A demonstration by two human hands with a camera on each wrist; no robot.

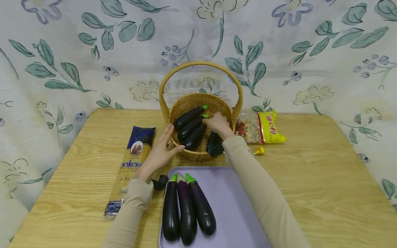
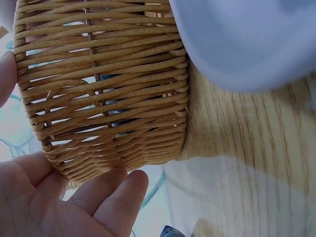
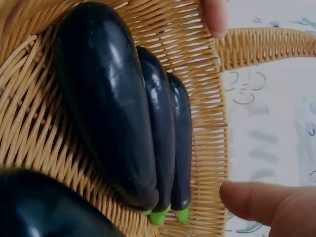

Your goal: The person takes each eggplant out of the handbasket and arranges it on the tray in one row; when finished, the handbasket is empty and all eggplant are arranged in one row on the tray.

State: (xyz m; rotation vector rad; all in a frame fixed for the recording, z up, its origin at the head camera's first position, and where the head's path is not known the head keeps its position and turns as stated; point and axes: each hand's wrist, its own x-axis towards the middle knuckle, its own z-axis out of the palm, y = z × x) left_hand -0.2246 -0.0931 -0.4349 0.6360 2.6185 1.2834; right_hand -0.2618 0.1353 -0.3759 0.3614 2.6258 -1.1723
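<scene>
A wicker basket (image 1: 201, 155) with a tall arched handle stands at the back middle of the table. Three dark eggplants (image 3: 106, 98) lie side by side in it, green stems pointing the same way. Against the basket's left outer side rests my left hand (image 1: 162, 154), fingers fairly straight, thumb by the front rim. My right hand (image 1: 218, 124) reaches inside, with its thumb (image 3: 252, 202) extended near the rim. Under that wrist lies another eggplant (image 3: 44, 207); whether my hidden fingers hold it is unclear. Three longer eggplants (image 1: 187, 214) lie on a lilac tray (image 1: 230, 211).
A spaghetti pack (image 1: 131, 164) lies left of the basket, partly behind my left forearm. To the right is a clear and yellow food bag (image 1: 260, 127), with a small yellow item (image 1: 258, 150) before it. A floral cloth (image 1: 191, 31) hangs behind the table.
</scene>
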